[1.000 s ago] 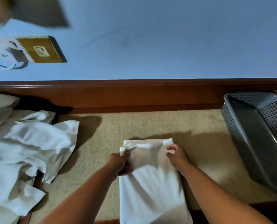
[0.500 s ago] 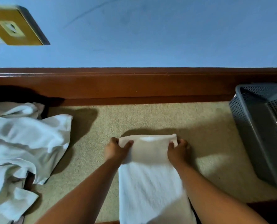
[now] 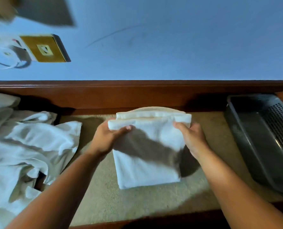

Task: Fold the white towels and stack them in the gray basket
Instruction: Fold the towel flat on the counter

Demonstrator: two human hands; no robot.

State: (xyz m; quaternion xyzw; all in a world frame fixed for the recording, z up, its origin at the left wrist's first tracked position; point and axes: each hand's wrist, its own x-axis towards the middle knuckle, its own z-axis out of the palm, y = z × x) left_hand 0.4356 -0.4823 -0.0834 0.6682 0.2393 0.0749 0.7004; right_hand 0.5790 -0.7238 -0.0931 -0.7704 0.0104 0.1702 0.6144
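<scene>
A folded white towel [image 3: 147,162] is lifted at its far end above the beige surface [image 3: 107,200], in the middle of the view. My left hand [image 3: 107,139] grips its left far corner, thumb on top. On the other side my right hand [image 3: 191,138] grips the right far corner. The towel's near edge hangs down close to the surface. The gray basket [image 3: 246,146] stands at the right, perforated walls, nothing visible inside. A heap of unfolded white towels [image 3: 25,151] lies at the left.
A dark wooden ledge [image 3: 137,95] runs across behind the surface, with a blue wall above it. A brass socket plate [image 3: 45,48] and a white plug with cable sit on the wall at upper left.
The towel lay long and flat with both hands at its far end. Now it is shorter, folded over, and both hands have raised its far end off the surface.
</scene>
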